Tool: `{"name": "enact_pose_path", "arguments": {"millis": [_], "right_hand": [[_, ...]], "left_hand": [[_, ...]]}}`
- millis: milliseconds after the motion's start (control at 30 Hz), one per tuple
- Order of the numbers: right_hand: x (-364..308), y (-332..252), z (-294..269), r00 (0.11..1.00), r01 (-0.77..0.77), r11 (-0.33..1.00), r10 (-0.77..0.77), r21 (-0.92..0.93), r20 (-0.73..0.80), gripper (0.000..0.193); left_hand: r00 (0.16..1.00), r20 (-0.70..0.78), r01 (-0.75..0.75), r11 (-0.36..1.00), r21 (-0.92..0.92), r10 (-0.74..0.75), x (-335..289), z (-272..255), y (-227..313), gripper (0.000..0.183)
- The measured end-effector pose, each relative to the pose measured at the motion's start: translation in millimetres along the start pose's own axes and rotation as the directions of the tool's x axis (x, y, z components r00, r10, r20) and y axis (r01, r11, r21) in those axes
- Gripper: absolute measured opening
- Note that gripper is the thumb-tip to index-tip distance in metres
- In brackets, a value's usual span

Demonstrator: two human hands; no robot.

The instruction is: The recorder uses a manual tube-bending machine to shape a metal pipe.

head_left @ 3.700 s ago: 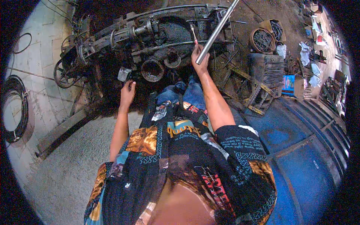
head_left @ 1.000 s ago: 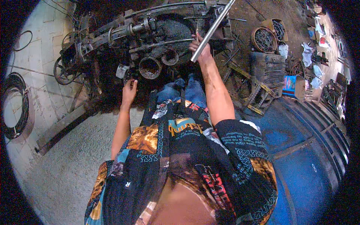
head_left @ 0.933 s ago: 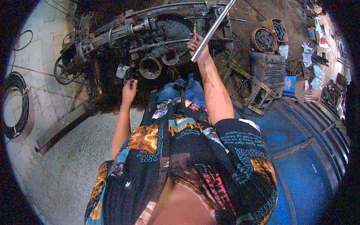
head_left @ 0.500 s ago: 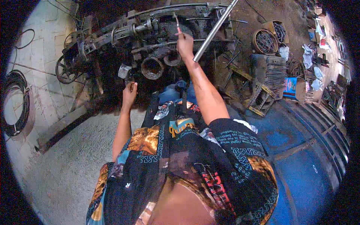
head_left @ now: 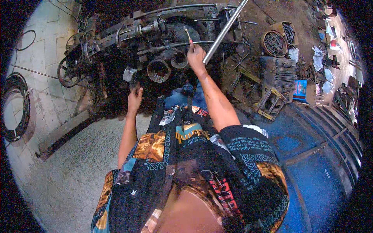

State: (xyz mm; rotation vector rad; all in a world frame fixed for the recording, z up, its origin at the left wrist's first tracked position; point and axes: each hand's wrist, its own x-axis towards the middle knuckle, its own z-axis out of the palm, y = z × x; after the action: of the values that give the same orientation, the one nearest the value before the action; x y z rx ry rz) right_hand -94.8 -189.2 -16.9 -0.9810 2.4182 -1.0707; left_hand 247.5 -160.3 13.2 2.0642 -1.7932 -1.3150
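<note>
My right hand [head_left: 196, 55] is closed round a slim brush-like tool [head_left: 190, 37] with a red handle and a pale tip. The tip points away from me over the dark, greasy machine [head_left: 176, 35]. Close by the hand, a shiny metal rod [head_left: 223, 33] slants up to the right. My left hand [head_left: 135, 96] has its fingers curled at the machine's near left side. Just beyond it sits a small greyish, box-shaped piece [head_left: 129, 74]; a dark part lies between them, and I cannot make out what the fingers grip. A round, open pipe-like ring [head_left: 158, 70] faces me between the hands.
At the machine's left end is a handwheel [head_left: 69, 72]. A coil of black hose [head_left: 17, 106] lies on the far left floor. To the right stand a basket of metal pieces [head_left: 275, 42], a stack of rods [head_left: 278, 73], a yellowish metal frame [head_left: 271, 103] and blue sheet metal [head_left: 311, 155].
My right hand has drawn back toward me and slightly right, bringing the brush-like tool's tip nearer. My left hand and the box-shaped piece have barely shifted.
</note>
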Motion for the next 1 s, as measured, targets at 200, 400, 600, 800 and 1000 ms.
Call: {"name": "enact_pose_path", "arguments": {"millis": [200,400,600,800,1000], "right_hand": [[34,18,-9,0.996,-0.052,0.996,0.056,0.070,-0.062,0.035],[16,25,-17,0.987,-0.005,1.000,0.007,-0.015,0.163,0.035],[-16,60,-64,0.966,-0.163,0.977,0.129,0.139,0.225,0.025],[-44,125,-113,0.984,-0.097,0.991,0.081,-0.096,-0.160,0.032],[-46,155,-112,0.942,-0.308,0.951,0.305,0.001,-0.143,0.033]], "left_hand": [[1.000,0.000,-0.020,1.000,0.009,0.020,1,-4,2,0.042],[0.994,-0.023,-0.103,0.993,0.054,0.104,0,-1,7,0.042],[0.999,-0.002,-0.040,0.994,0.097,0.041,-2,-3,22,0.039],[0.995,0.008,-0.095,0.995,-0.017,0.095,5,3,29,0.037],[0.986,0.006,-0.168,0.985,0.028,0.167,5,0,42,0.036]]}}
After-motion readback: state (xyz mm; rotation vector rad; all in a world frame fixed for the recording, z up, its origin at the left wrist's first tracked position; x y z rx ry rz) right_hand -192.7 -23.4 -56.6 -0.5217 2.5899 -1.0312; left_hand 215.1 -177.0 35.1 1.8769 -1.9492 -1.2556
